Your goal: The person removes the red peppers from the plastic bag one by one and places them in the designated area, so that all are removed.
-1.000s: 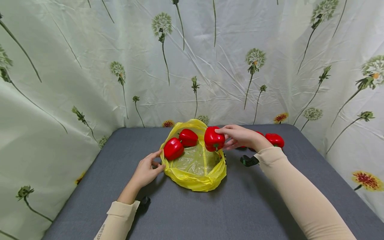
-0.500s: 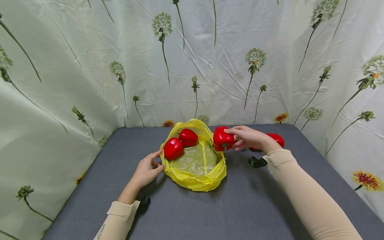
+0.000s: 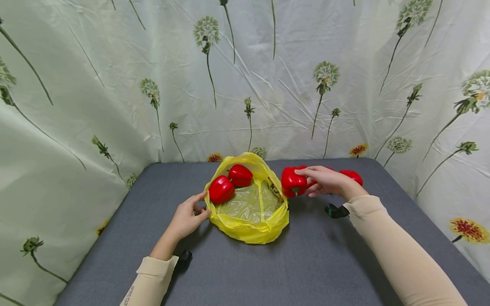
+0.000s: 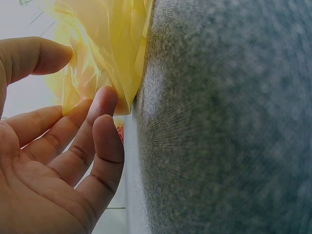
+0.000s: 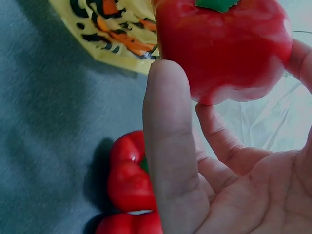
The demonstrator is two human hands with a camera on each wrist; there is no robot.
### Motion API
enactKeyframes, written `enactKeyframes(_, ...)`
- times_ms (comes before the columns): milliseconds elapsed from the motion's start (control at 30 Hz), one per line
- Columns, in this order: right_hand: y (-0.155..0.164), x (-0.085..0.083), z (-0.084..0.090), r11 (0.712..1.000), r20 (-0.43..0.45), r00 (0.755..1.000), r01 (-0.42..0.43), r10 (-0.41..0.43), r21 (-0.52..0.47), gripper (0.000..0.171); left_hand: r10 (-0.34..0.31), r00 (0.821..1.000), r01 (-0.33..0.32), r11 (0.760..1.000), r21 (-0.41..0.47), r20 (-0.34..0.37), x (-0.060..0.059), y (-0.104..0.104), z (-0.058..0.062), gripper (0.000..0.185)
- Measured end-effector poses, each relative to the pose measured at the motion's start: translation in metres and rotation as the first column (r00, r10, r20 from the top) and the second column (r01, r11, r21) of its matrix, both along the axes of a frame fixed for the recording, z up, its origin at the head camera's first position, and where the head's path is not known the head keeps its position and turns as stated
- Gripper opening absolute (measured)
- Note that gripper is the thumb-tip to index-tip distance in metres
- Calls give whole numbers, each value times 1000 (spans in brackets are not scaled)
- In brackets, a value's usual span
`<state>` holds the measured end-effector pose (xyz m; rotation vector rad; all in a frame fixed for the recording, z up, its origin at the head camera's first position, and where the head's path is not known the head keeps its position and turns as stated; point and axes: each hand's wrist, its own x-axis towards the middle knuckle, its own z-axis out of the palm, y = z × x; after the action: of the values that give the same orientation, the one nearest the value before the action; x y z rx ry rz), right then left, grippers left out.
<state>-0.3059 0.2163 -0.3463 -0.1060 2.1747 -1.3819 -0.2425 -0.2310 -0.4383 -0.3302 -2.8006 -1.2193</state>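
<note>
A yellow plastic bag [image 3: 249, 229] lies open on the grey table [image 3: 268, 272] with two red peppers [image 3: 220, 189] [image 3: 240, 175] inside it. My left hand [image 3: 203, 204] pinches the bag's left rim [image 4: 107, 44] between thumb and fingers. Just right of the bag and outside it, my right hand [image 3: 306, 180] grips a third red pepper [image 3: 293, 182] [image 5: 224, 44] slightly above the table. Behind that hand more red peppers [image 3: 351, 176] [image 5: 126, 170] lie on the table, partly hidden by it.
A flower-printed cloth [image 3: 245, 85] hangs close behind and along both sides of the table. The grey surface reaches toward me in front of the bag. A small black-and-green wrist mount [image 3: 336, 210] shows under my right sleeve.
My right hand has carried its red pepper from above the bag's right rim rightward and down, to outside the bag. The left hand and the bag have not moved.
</note>
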Motion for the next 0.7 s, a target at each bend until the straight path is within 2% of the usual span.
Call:
enactKeyframes(233,12,3,-12,999,10,1000,28,-28,20,76,-4,1000,4,1000,-7,-2,1,0,-1,66)
enactKeyframes(500,22,5,-25,999,23,999,44,-45,19,60,-1,1000,1,1000,3,5,1,0,-1,66)
enactKeyframes(700,29,7,-34,998,48,997,62,-63,25,67,-3,1000,3,1000,1,-3,0,-1,-2,66)
